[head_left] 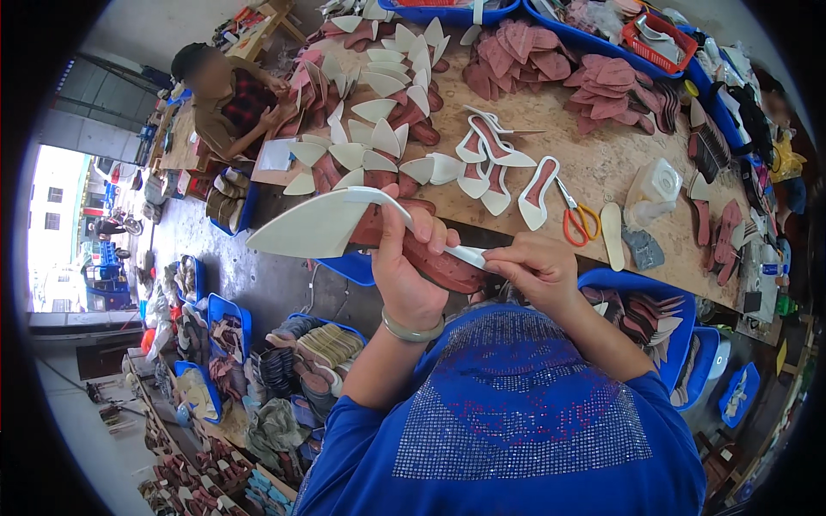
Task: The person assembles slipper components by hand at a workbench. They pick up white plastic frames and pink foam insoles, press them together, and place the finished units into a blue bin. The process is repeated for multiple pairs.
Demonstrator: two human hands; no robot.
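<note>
In front of my chest I hold a reddish-brown shoe insole (443,270) with a pointed white toe piece (301,227) at its left end. My left hand (411,288) is wrapped round its middle, thumb and fingers closed on it. A narrow white strip (465,255) runs along the insole's upper edge, and my right hand (540,268) pinches it near the right end. On the table beyond lie white-edged insoles (535,196), orange-handled scissors (582,223) and a pale flat sole shape (612,234).
Many white-toed insoles (379,159) cover the table's left side, with reddish stacks (516,58) at the back. A translucent plastic container (658,182) stands to the right. Blue bins (680,297) flank me. Across the table's left end sits another person (219,107).
</note>
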